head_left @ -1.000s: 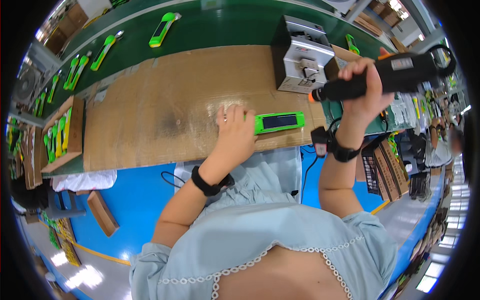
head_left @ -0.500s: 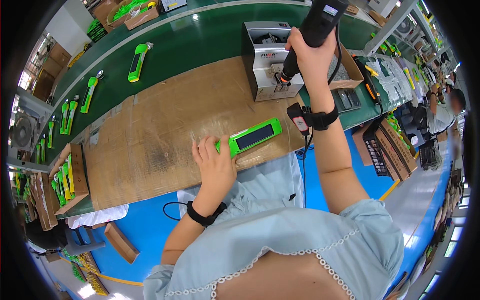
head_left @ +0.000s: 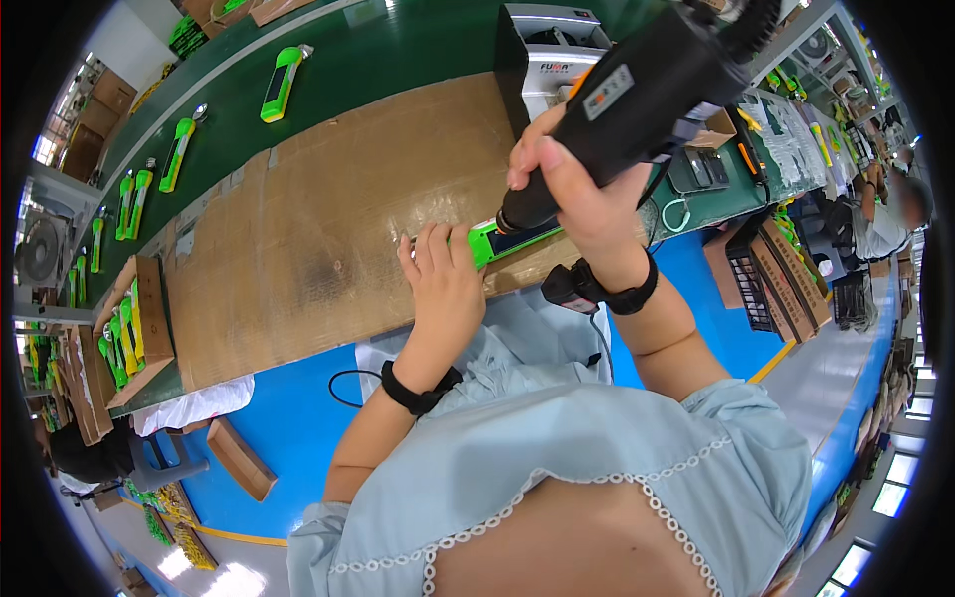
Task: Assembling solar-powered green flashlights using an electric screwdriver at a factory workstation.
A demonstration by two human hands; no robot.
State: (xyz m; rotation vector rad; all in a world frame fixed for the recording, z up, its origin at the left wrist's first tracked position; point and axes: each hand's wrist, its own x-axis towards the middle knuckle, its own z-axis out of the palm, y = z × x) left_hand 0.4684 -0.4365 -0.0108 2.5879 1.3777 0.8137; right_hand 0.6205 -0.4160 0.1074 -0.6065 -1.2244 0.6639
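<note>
My right hand (head_left: pixel 589 204) is wrapped round a thick black electric screwdriver (head_left: pixel 637 104), which slants down to the left. The screwdriver's tip meets, or hovers just over, the near-left part of a green work light (head_left: pixel 481 249) with a dark panel. That light lies on the cardboard sheet (head_left: pixel 348 209), partly hidden behind the screwdriver and my right hand. At its left end my left hand (head_left: pixel 443 289) grips it, fingers curled over the end. Behind the screwdriver stands a grey and black screw feeder (head_left: pixel 545 75).
Several similar green lights, one of them a green light (head_left: pixel 284 85), lie on the green bench (head_left: pixel 398 40) beyond the cardboard. A carton (head_left: pixel 154 318) of green and yellow lights stands at the left edge. On the right are a black tray (head_left: pixel 699 169) and an orange-black tool (head_left: pixel 751 154).
My right hand has brought the screwdriver from the screw feeder down and toward me, onto or just above the green light. My left hand stays at the light's left end.
</note>
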